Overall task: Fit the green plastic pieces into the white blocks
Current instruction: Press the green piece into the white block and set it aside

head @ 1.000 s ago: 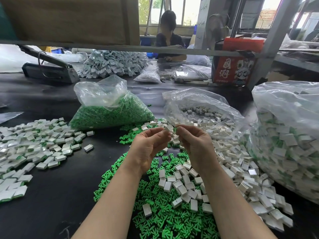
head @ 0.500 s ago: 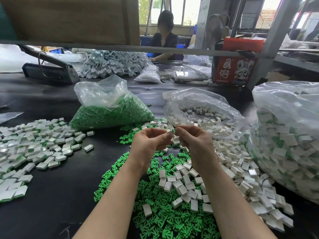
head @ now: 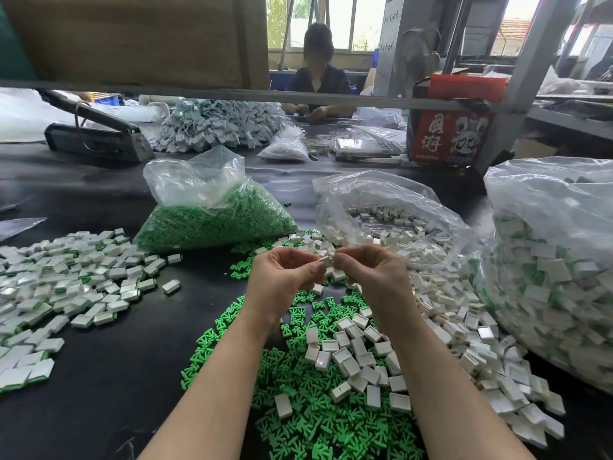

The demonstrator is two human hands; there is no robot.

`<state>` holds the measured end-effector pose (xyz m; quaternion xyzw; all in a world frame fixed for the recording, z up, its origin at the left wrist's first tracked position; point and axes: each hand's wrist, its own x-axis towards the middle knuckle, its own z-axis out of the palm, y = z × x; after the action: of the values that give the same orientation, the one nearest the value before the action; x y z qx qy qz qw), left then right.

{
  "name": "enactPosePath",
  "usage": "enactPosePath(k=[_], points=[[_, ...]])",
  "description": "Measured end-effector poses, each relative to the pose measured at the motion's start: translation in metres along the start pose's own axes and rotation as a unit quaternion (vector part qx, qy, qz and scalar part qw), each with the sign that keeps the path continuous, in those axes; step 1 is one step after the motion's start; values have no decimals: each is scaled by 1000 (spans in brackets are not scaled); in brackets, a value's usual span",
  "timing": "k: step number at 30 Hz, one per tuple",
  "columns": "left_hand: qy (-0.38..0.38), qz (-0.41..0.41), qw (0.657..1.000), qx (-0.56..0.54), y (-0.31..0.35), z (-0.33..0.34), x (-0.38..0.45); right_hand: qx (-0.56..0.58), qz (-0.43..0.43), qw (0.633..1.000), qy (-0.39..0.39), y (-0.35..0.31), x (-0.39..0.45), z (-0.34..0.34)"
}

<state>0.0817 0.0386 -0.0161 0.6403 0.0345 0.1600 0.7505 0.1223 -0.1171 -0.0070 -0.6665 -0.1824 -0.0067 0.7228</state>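
Black tabletop (head: 99,376), parts everywhere: left hand (head: 282,280) and right hand (head: 374,277) pinch one white block (head: 326,259) together. Mid-fit, I'd say; next, press home.

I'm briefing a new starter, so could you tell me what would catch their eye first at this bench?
Probably the two hands meeting mid-frame, left hand and right hand pinching a white block between them. Below them spreads a bright heap of loose green pieces mixed with white blocks. On the left lies the pile of finished blocks, and a bulging clear bag sits at the right.
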Motion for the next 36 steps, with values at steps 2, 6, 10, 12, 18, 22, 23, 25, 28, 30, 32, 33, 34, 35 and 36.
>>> enactPosePath(k=[2, 6, 10, 12, 18, 22, 23, 25, 28, 30, 32, 33, 34, 35, 36], points=[[-4, 10, 1000, 18, 0, -3, 0, -20, -5, 1000, -6, 1, 0, -1], [-10, 26, 998, 51, 3, -5, -2, -42, -17, 998, -31, 1, 0, -2], [-5, 12, 1000, 28, 3, -5, 0, -73, 11, 994, -78, 5, 0, 1], [-5, -1, 999, 34, 1, -5, 1, -117, 13, 987, -109, 7, 0, 4], [-88, -23, 989, 119, -4, -3, 1, -78, 20, 990, -114, 9, 1, 10], [-133, -31, 981, 138, -8, 3, -1, -111, 9, 987, -113, 12, -1, 12], [-134, -26, 981, 141, -9, 4, -1, -130, 3, 985, -112, 13, -1, 12], [-139, -24, 980, 140, -11, 4, 0, -171, -3, 979, -111, 14, -1, 13], [-151, -23, 977, 146, -11, 3, 0, -189, -4, 977, -103, 17, -1, 13], [-153, -17, 977, 145, -10, 4, -1, -175, -1, 979, -103, 17, -1, 14], [-151, -18, 979, 132, -9, 4, -2, -148, 3, 983, -106, 16, -1, 14], [-148, -23, 981, 123, -9, 5, -3, -125, 8, 986, -112, 15, -1, 14], [-146, -28, 982, 113, -9, 5, -3, -93, 17, 988, -121, 14, -2, 14], [-144, -32, 983, 106, -9, 5, -4, -55, 31, 990, -129, 12, -2, 14], [-141, -34, 984, 101, -10, 5, -4, -21, 48, 990, -131, 11, -3, 14]])
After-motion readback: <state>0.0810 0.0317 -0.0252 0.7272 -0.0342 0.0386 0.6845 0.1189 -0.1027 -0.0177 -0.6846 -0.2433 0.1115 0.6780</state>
